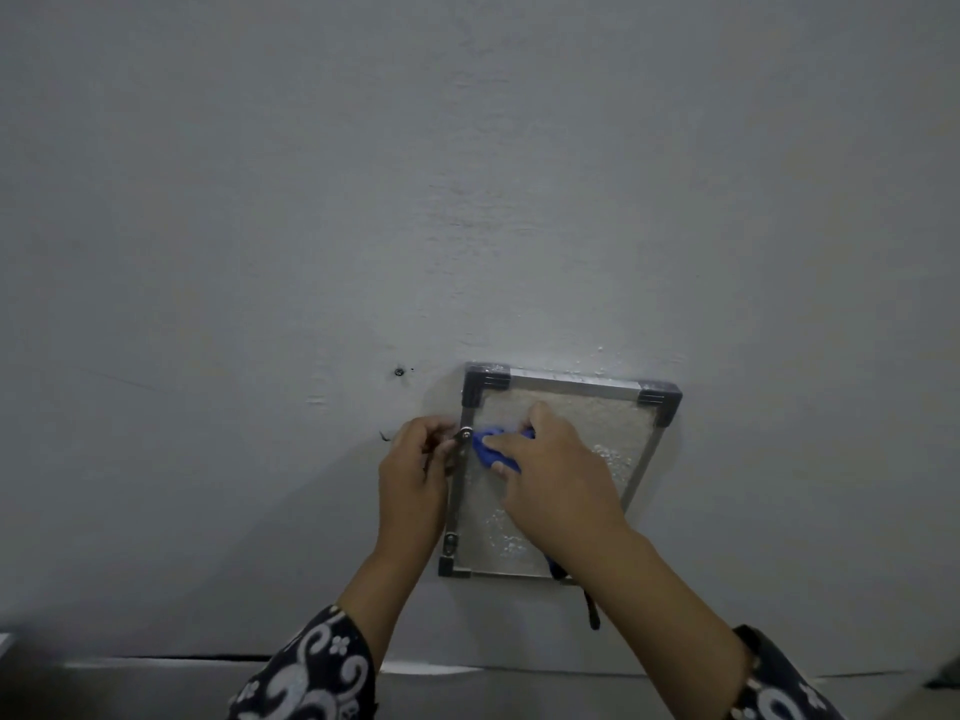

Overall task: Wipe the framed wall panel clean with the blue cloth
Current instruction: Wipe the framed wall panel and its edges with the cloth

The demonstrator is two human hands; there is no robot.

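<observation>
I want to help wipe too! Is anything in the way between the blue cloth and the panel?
Nothing visible. The right hand already presses the blue cloth on the framed panel, near its left edge, which the left hand holds.

The metal-framed rectangular wall panel (597,423) is taken as landmark: the crumpled blue cloth (491,448) is pressed on its upper-left area by the right hand (556,470); the left hand (415,470) is placed at its left edge.

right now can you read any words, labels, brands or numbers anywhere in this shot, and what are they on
None can be read. The framed wall panel, its metal frame and black corner caps, the blue cloth and the grey wall show no writing. The sleeves carry a white swirl-and-flower pattern, not letters.
</observation>
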